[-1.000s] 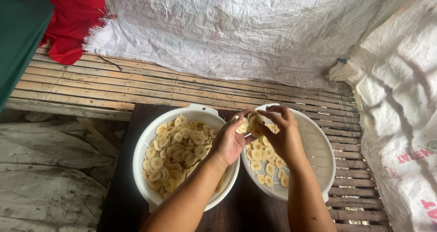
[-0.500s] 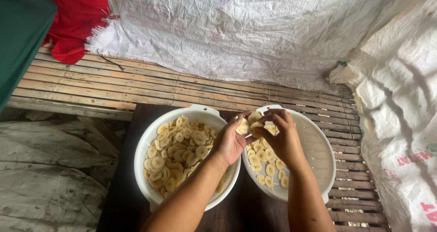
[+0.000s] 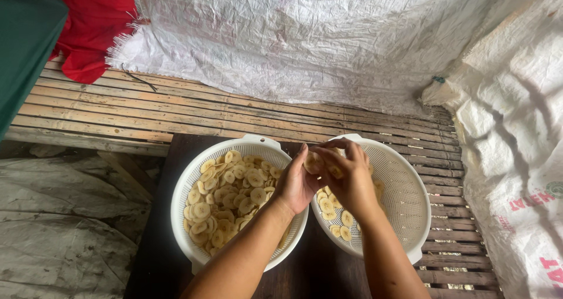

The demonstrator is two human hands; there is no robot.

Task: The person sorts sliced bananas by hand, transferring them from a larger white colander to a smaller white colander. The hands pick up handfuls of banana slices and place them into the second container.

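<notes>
My left hand (image 3: 296,184) covers the near rim where the two white baskets meet. My right hand (image 3: 352,179) hides the middle of the right basket (image 3: 404,199), so how many slices lie under it I can't tell. Both grips close around pale banana slices (image 3: 314,163); their number stays hidden between my fingers. Both forearms and the dark worktop (image 3: 155,240) run off the bottom edge. The red cloth (image 3: 91,29) and the green fabric (image 3: 23,35) are cropped at the top-left.

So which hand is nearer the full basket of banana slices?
Left. The left hand overlaps the full basket's right rim; the right hand is over the other basket.
</notes>
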